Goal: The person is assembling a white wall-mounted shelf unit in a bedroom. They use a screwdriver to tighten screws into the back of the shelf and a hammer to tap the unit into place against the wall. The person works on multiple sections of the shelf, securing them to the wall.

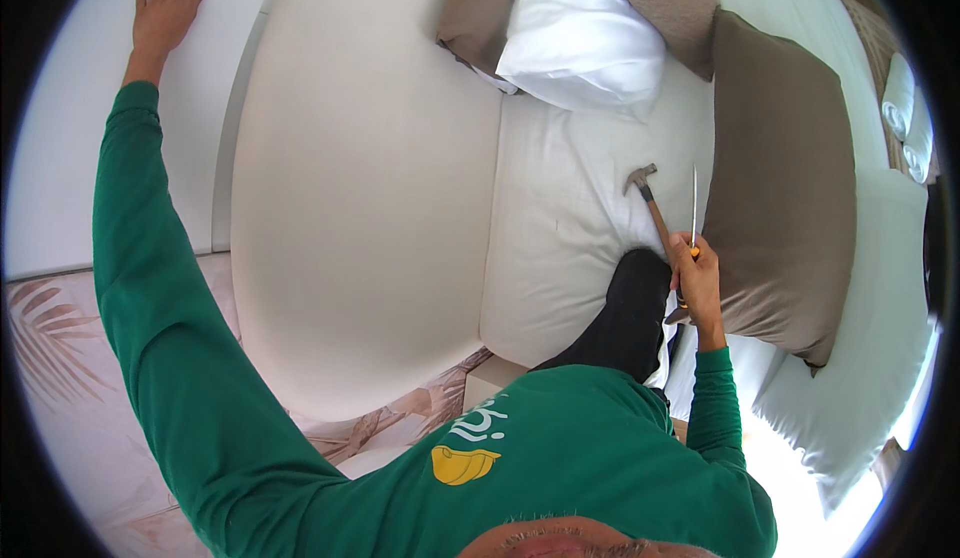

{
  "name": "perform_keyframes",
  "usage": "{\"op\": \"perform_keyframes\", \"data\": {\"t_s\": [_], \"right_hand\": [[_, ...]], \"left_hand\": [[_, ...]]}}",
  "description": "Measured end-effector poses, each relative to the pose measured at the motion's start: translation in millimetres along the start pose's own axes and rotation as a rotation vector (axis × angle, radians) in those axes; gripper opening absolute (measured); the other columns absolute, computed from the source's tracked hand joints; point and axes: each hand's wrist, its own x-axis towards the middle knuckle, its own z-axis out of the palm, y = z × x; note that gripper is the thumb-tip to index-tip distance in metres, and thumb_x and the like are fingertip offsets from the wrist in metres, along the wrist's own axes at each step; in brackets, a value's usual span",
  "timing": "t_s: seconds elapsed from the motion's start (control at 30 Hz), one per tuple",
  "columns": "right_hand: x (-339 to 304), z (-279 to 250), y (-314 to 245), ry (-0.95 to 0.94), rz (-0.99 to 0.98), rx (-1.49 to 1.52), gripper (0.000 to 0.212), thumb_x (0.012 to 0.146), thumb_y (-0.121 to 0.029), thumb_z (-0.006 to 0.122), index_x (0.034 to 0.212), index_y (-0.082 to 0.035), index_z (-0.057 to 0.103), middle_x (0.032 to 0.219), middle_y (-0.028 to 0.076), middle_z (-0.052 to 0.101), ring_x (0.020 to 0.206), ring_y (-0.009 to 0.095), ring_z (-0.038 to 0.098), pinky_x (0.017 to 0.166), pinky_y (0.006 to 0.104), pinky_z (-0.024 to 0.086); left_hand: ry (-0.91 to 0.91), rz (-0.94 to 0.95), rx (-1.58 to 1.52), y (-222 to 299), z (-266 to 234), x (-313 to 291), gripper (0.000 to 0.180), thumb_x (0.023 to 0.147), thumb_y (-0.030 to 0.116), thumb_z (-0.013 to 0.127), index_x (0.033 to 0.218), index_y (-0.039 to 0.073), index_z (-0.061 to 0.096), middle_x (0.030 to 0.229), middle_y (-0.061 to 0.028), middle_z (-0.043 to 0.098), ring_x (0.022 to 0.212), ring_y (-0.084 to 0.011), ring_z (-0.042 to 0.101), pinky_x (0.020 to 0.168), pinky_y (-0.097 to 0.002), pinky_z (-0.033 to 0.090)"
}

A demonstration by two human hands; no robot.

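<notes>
My left hand (168, 16) rests at the far left on a smooth white surface (80, 158), its fingers spread and holding nothing. On the right, my right hand (698, 280) is closed around a screwdriver (694, 198), its thin metal shaft pointing away from me and a bit of yellow handle showing above the fingers. Beside the shaft is a claw hammer (652, 203) with a metal head and brown handle, over the white sheet (570, 198). Its handle runs down to my right fingers; whether they grip it too, I cannot tell. My dark-trousered knee (640, 283) is just left of that hand.
A large beige padded panel (360, 178) stands between my arms. White (580, 43) and brown pillows (785, 188) lie at the back and right. Rolled white towels (900, 98) sit at the far right. Leaf-patterned wallpaper (60, 348) shows at lower left.
</notes>
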Motion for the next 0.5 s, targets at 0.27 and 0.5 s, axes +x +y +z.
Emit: {"op": "perform_keyframes", "data": {"t_s": [0.27, 0.5], "right_hand": [[3, 15, -6, -0.105, 0.019, 0.025, 0.039, 0.107, -0.04, 0.072, 0.111, -0.001, 0.071, 0.066, -0.004, 0.054, 0.049, 0.006, 0.05, 0.046, 0.0245, 0.041], [-26, 26, 8, -0.171, 0.17, 0.057, 0.031, 0.107, -0.034, 0.073, 0.107, -0.002, 0.071, 0.067, -0.003, 0.056, 0.049, 0.006, 0.052, 0.046, 0.0256, 0.042]], "left_hand": [[0.158, -0.106, -0.102, 10, 70, 20, 0.074, 0.105, 0.038, 0.07, 0.17, 0.032, 0.035, 0.172, -0.0039, 0.042, 0.163, -0.0319, 0.031, 0.126, -0.0676, 0.03], [0.245, -0.052, -0.098, 19, 52, 3, 0.066, 0.103, 0.02, 0.066, 0.165, 0.029, 0.044, 0.163, -0.0036, 0.05, 0.157, -0.0305, 0.041, 0.126, -0.0645, 0.033]]}}
